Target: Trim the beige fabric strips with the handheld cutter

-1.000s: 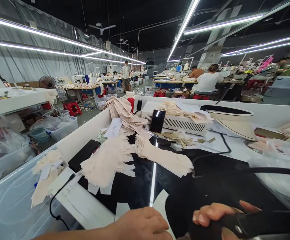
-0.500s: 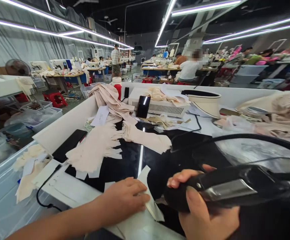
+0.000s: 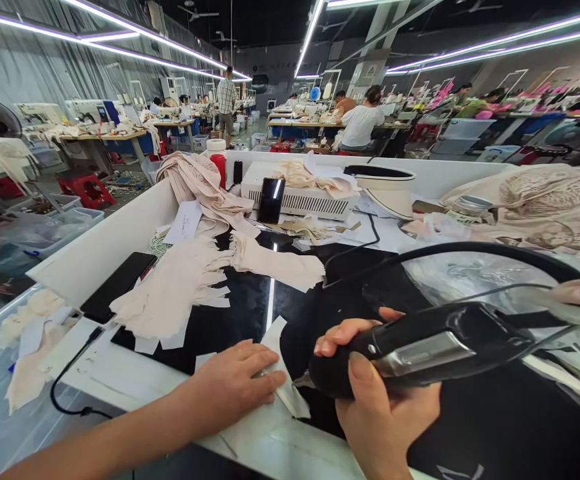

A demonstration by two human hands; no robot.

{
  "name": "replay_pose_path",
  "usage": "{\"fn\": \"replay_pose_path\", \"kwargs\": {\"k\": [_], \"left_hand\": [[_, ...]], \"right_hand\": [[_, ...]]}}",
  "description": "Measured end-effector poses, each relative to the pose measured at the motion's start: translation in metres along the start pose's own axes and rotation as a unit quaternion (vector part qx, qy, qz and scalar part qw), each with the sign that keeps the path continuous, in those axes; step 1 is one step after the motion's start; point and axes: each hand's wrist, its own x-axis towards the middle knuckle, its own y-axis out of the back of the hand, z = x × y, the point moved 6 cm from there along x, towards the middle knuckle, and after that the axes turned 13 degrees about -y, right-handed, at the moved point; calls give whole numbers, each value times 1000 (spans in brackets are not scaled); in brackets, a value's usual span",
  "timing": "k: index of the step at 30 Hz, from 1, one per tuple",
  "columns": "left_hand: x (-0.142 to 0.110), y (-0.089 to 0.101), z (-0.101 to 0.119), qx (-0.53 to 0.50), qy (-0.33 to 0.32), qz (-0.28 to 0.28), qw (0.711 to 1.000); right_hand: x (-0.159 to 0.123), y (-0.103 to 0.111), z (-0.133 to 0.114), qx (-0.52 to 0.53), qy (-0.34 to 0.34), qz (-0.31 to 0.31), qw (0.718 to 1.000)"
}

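My left hand (image 3: pixel 240 380) lies on a curved pale cloth piece (image 3: pixel 281 347) near the table's front edge, its fingers stretched out. My right hand (image 3: pixel 385 400) is wrapped around a black corded hand tool (image 3: pixel 420 347) with a silver panel. The tool's narrow tip touches or hovers by the right side of the cloth piece; I cannot tell which. A fanned stack of pale cloth pieces (image 3: pixel 170 287) rests further back on the black tabletop (image 3: pixel 250 320), and a second stack (image 3: pixel 280 263) sits beside it.
A dark phone (image 3: pixel 117 287) lies at the left edge, and another phone (image 3: pixel 271 200) leans against a white vented box (image 3: pixel 305 207). A thick black cable (image 3: pixel 490 247) arches across the right side. Plastic bags (image 3: pixel 450 273) and beige fabric (image 3: pixel 545 193) crowd the right. Blue-tinted bin (image 3: pixel 60 440) stands left.
The view has shifted, so the table scene slides left and up. My right hand and the tool have come fully into view beside the cloth piece. My left hand stays on the cloth.
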Motion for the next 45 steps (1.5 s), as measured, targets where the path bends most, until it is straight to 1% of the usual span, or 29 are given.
{"fn": "replay_pose_path", "kwargs": {"k": [6,13,21,29,38,45], "left_hand": [[-1,-4,-2,5,-1,-21,1000],[1,-1,-2,20,-11,-11,1000],[2,2,-1,22,-19,-32,999],[-1,-4,-2,21,-14,-42,999],[-4,-6,-1,24,-14,-42,999],[-4,-8,-1,24,-11,-54,998]], "right_hand": [[0,0,0,6,-1,-8,1000],[-2,1,1,8,-6,-4,1000],[-3,2,0,11,-8,-1,1000],[-3,1,1,5,-3,-7,1000],[4,1,4,12,-9,29,999],[6,-6,9,17,-8,19,1000]]}}
